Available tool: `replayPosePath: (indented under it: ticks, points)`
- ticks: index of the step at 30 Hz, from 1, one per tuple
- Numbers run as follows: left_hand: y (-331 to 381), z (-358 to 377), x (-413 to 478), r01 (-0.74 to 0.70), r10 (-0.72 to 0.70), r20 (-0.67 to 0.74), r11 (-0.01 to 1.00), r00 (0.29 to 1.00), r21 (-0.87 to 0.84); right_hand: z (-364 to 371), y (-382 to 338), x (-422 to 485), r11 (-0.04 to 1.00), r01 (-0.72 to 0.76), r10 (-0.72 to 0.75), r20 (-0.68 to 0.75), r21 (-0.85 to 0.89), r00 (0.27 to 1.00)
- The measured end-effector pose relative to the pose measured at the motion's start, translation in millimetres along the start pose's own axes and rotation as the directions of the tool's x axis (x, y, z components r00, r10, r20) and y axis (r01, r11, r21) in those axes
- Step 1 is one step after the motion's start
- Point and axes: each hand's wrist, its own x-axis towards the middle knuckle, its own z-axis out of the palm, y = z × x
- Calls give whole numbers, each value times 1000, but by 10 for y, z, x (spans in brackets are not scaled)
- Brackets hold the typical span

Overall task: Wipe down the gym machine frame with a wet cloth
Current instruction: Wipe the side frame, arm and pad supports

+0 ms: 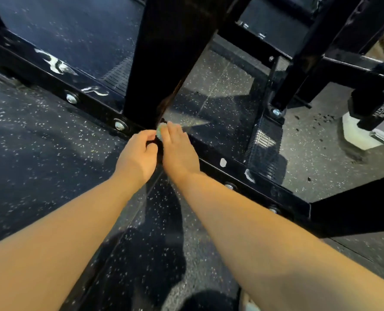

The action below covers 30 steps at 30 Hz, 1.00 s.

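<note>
Holding cloth (160, 131), right hand (178, 151), perhaps left hand (139, 153)

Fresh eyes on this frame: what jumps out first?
Two bare hands, the left hand and the right hand, meet in the middle of the view over a small pale cloth, right where the thick black post lands on the low rail. Shiny bolts dot that rail to the left, and the speckled floor fills everything around.
</note>
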Motion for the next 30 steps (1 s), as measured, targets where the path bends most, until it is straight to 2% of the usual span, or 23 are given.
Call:
replayPosePath:
  ticks: [3,5,6,7,9,11,13,15,17,19,21,23,25,27,30]
  points:
    - [191,112,-102,-82,70,83,984,994,160,-237,329,-290,996,87,-80,194,-26,978]
    - [298,235,-162,-153,108,178,953,978,263,-397,589,-614,995,43,-70,332,89,941]
    - [358,326,-187,-204,127,248,926,960,319,-499,769,-809,986,-25,-33,336,166,941]
    - [395,408,-202,-258,138,318,890,938,376,-603,939,-999,966,-97,24,289,241,957]
    - [467,593,-224,-331,134,403,816,905,473,-774,1340,-1341,915,-229,207,102,331,973]
    - [508,718,-235,-307,92,384,777,919,550,-780,1707,-1557,873,-354,383,-19,336,924]
    - [488,777,-233,-289,61,365,735,929,613,-584,1949,-1637,827,-466,488,10,316,873]
    - [428,807,-225,-320,57,384,669,922,670,-303,1969,-1619,822,-512,513,63,251,856]
    - [394,819,-193,-350,53,401,601,915,719,-84,1784,-1444,874,-447,455,3,193,891]
    - [398,814,-165,-347,47,394,577,918,740,-9,1458,-1122,943,-290,306,-85,162,948]
    - [404,778,-142,-336,69,383,637,921,694,-4,1161,-792,985,-124,139,-118,123,983]
    - [394,718,-140,-316,89,368,717,926,621,-20,994,-592,996,-13,18,-55,89,998]
    - [385,667,-136,-331,110,377,731,920,596,-41,1075,-628,995,67,-66,-15,75,998]
    - [379,648,-134,-352,121,386,710,914,610,-68,1351,-901,995,74,-72,-31,73,997]
    - [377,628,-111,-383,128,405,660,905,646,-38,1932,-1446,996,-81,83,-45,44,996]
